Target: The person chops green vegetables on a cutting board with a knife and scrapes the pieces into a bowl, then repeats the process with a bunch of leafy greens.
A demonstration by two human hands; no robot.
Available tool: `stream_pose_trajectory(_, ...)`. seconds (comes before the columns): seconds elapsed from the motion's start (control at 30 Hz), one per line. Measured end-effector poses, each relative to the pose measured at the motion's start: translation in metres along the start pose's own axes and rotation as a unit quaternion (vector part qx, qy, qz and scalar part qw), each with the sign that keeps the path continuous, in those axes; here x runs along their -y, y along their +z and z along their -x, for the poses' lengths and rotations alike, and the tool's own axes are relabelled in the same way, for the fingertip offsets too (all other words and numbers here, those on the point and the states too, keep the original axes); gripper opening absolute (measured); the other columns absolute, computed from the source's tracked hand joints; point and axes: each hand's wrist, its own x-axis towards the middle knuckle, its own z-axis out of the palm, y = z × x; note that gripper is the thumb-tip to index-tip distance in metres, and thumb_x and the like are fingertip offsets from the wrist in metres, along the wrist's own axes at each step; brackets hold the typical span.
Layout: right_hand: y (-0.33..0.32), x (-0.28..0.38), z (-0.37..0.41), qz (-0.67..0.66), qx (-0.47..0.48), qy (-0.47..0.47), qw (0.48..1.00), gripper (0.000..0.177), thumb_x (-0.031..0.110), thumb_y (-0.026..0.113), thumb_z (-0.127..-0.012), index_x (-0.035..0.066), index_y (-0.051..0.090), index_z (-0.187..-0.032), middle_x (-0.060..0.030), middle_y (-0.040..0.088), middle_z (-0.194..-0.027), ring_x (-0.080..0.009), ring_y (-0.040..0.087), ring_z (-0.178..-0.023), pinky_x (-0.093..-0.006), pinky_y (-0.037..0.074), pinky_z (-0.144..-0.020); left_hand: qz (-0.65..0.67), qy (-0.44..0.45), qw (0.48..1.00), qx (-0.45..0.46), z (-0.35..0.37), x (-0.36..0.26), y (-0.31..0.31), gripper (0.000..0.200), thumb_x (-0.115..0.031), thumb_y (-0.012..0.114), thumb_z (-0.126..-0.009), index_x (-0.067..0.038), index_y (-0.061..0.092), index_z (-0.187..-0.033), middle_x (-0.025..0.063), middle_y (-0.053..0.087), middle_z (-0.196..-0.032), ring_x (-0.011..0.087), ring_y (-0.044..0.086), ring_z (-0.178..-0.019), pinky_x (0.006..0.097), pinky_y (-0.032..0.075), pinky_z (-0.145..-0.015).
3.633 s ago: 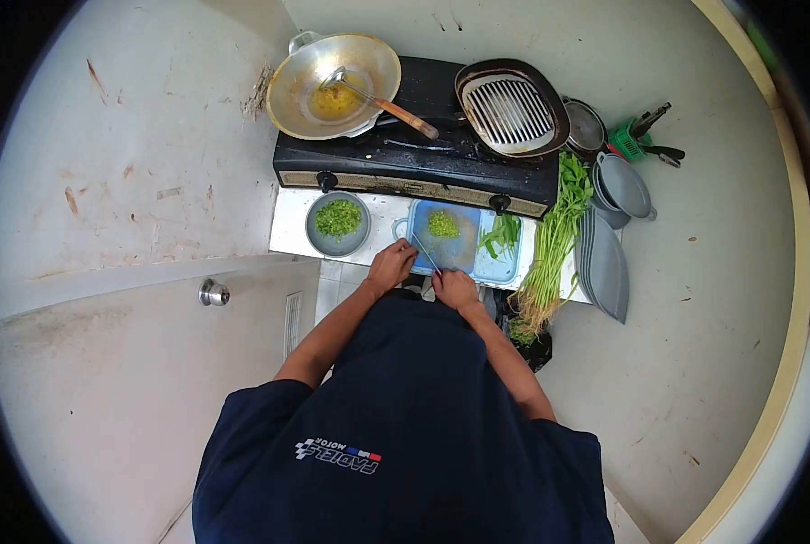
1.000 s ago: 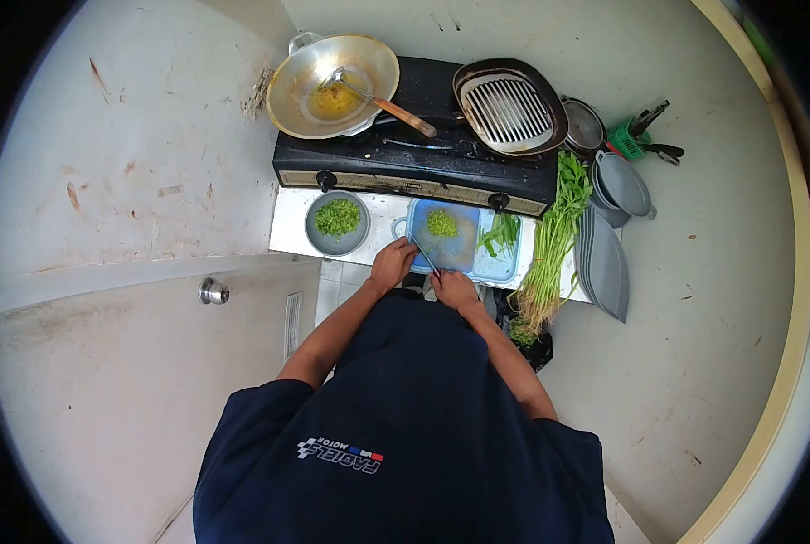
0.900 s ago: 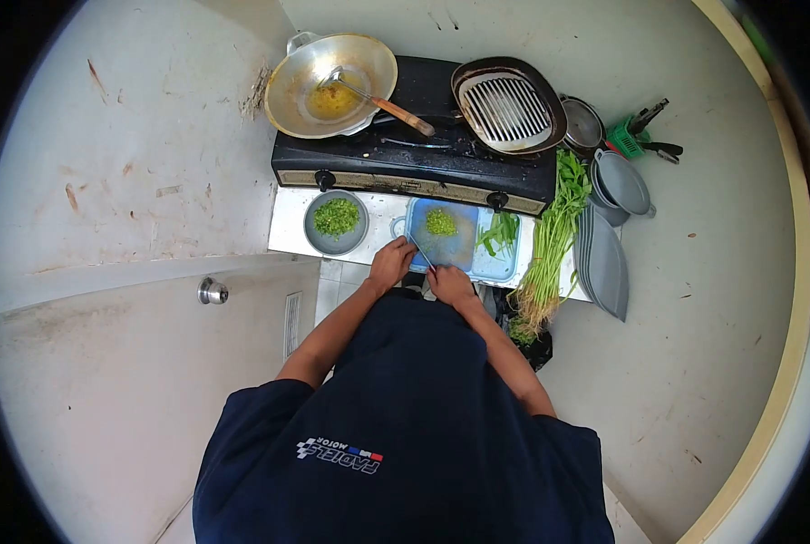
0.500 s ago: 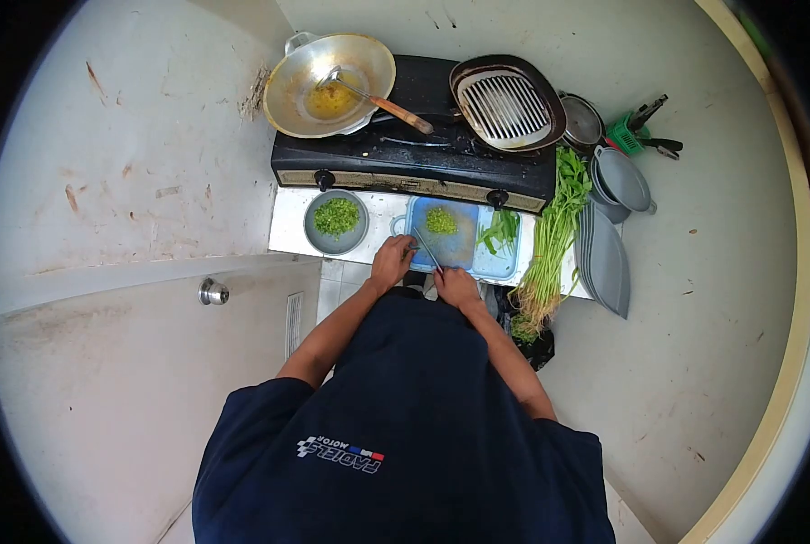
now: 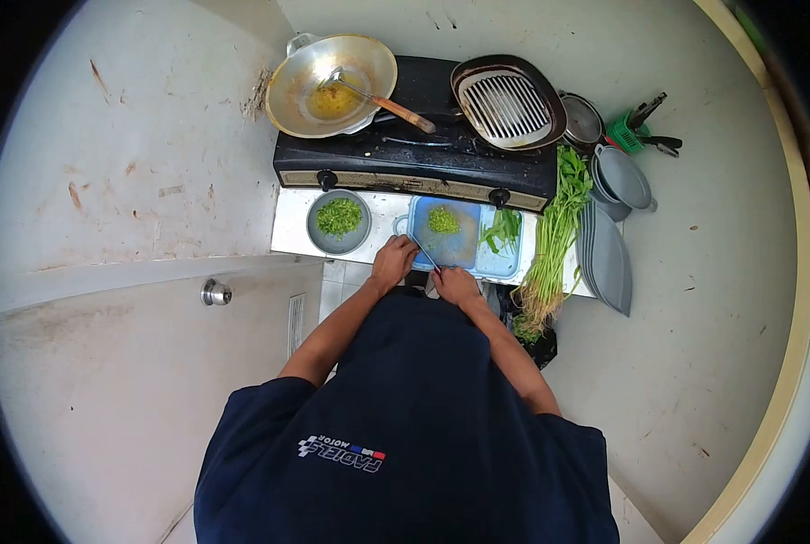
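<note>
My right hand [image 5: 456, 285] is closed around the handle of a knife [image 5: 426, 253]. The thin blade slants up and left across the blue cutting board [image 5: 463, 257]. At the board's left edge my left hand [image 5: 394, 261] has its fingers curled together beside the blade tip; what they pinch, if anything, is hidden. A small heap of chopped greens [image 5: 442, 219] lies on the board beyond the blade. Cut green leaves [image 5: 503, 228] rest on the board's right side. More chopped greens [image 5: 339, 217] sit in a grey bowl [image 5: 313, 238] to the left.
Behind the board stands a black stove [image 5: 332, 160], bearing a wok [image 5: 285, 89] with a ladle [image 5: 396, 111] and a grill pan [image 5: 554, 113]. A bunch of leafy stalks [image 5: 554, 245] lies at the right, beside grey plates [image 5: 609, 263] and a green basket [image 5: 624, 134].
The knife has shifted slightly, its tip now nearer my left fingers. My right hand has moved a little to the left. The chopped heap looks much the same.
</note>
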Motion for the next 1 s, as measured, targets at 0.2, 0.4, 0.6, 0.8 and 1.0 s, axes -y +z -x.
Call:
stream_pose_trajectory(0.2, -0.001, 0.008, -0.011, 0.037, 0.004, 0.031, 0.999, 0.048, 0.041, 0.049, -0.102, 0.001, 0.076, -0.095, -0.0261, 0.073, -0.091, -0.0449, 0.071, -0.088, -0.0532, 0.055, -0.088, 0.014, 0.014, 1.0, -0.022, 0.005, -0.002, -0.001, 0.015, -0.008, 0.069, -0.086, -0.007, 0.074, -0.1, 0.0082, 0.066, -0.098, 0.0308, 0.063, -0.096, 0.042, 0.055, -0.081)
stream_pose_trajectory(0.4, -0.003, 0.0, 0.001, 0.026, 0.002, 0.031, 0.999, 0.047, 0.04, 0.05, -0.102, 0.001, 0.075, -0.096, -0.0273, 0.072, -0.095, -0.0445, 0.071, -0.092, -0.0529, 0.055, -0.088, 0.01, 0.002, 1.0, -0.014, 0.005, 0.003, 0.002, 0.013, -0.007, 0.069, -0.086, -0.006, 0.073, -0.098, 0.0094, 0.064, -0.091, 0.0309, 0.062, -0.093, 0.0421, 0.054, -0.08)
stream_pose_trajectory(0.6, -0.019, -0.009, -0.001, 0.022, -0.01, 0.065, 0.998, 0.045, 0.04, 0.052, -0.102, 0.0, 0.073, -0.101, -0.0284, 0.071, -0.092, -0.0453, 0.07, -0.088, -0.0539, 0.056, -0.084, 0.024, -0.005, 0.999, -0.033, -0.005, -0.001, 0.005, 0.01, -0.007, 0.065, -0.088, -0.006, 0.072, -0.096, 0.0109, 0.065, -0.091, 0.0322, 0.062, -0.092, 0.0427, 0.054, -0.082)
stream_pose_trajectory(0.8, -0.019, -0.009, 0.004, -0.008, -0.037, 0.034, 0.999, 0.051, 0.043, 0.051, -0.102, -0.004, 0.07, -0.098, -0.0316, 0.069, -0.087, -0.0492, 0.07, -0.084, -0.0568, 0.056, -0.081, 0.031, -0.001, 0.999, -0.045, -0.014, -0.006, 0.014, 0.01, -0.008, 0.067, -0.088, -0.006, 0.071, -0.096, 0.0103, 0.066, -0.094, 0.0333, 0.062, -0.093, 0.044, 0.053, -0.083)
stream_pose_trajectory(1.0, -0.014, -0.011, 0.009, 0.007, -0.006, 0.025, 1.0, 0.05, 0.043, 0.049, -0.103, -0.002, 0.07, -0.097, -0.0313, 0.07, -0.086, -0.0492, 0.07, -0.083, -0.0566, 0.056, -0.08, 0.016, -0.013, 0.999, -0.034, -0.013, -0.007, 0.017, 0.009, -0.007, 0.064, -0.09, -0.005, 0.072, -0.094, 0.0121, 0.065, -0.092, 0.0329, 0.062, -0.092, 0.0421, 0.054, -0.082)
